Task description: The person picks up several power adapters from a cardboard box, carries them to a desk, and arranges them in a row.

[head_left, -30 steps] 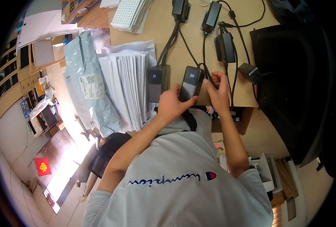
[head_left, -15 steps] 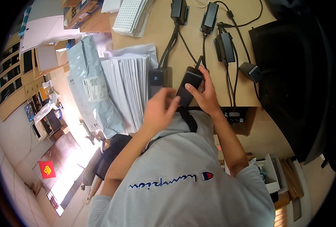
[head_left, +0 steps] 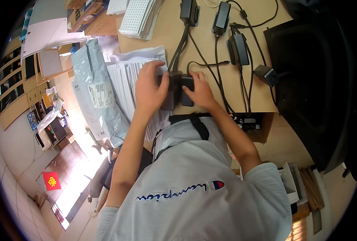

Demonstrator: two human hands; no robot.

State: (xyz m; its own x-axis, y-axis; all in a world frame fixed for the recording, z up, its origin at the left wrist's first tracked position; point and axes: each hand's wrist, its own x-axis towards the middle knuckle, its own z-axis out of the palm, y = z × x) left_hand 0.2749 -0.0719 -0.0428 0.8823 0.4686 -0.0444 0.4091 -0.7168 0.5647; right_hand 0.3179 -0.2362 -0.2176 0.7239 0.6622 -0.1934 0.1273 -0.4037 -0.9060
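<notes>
A black power bank (head_left: 187, 94) lies on the desk at the right end of a row of dark power banks (head_left: 171, 94). My right hand (head_left: 201, 91) grips it, thumb on its top and fingers at its far right edge. My left hand (head_left: 149, 88) rests at the row's left side, fingers and thumb apart, the thumb at the edge of the nearest power bank. That hand partly covers the row and the paper stack. Black cables (head_left: 182, 48) run from the row's far end. A loose cable with a bare plug (head_left: 226, 62) lies beyond my right hand.
Black power adapters (head_left: 221, 19) with cables spread over the far desk (head_left: 204, 44). A paper stack (head_left: 126, 82) and a grey plastic parcel (head_left: 94, 86) stand left. A large black monitor (head_left: 307, 88) rises on the right. White sheets (head_left: 140, 18) lie at the back left.
My right hand has brought the power bank left and down beside the row, and the short cable has come away from it. My left hand has moved up and left to the row.
</notes>
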